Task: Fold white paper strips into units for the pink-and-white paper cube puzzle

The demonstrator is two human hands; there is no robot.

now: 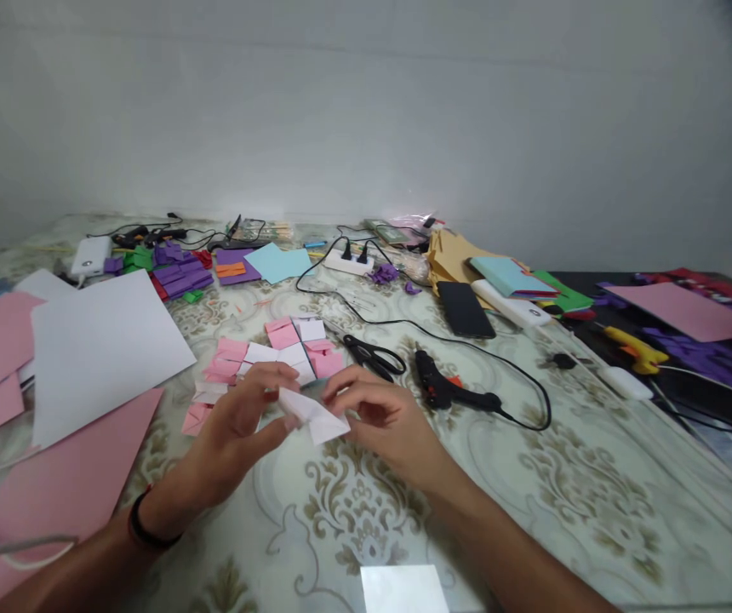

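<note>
A small folded white paper piece (312, 415) is held between both hands just above the patterned table (532, 494). My left hand (238, 430) pinches its left end with thumb and fingers. My right hand (375, 417) pinches its right end, fingers curled. Just beyond the hands lie several folded pink and white paper pieces (277, 353). Black scissors (374, 356) rest right of those pieces. A black glue gun (452, 392) lies further right, its cord looping away.
Large white (101, 349) and pink (53, 485) sheets cover the left side. Purple and green paper bits (174, 271), a power strip (348, 262), a black phone (465, 308), a coloured paper stack (512, 279) and a yellow glue gun (635, 349) lie further back and right.
</note>
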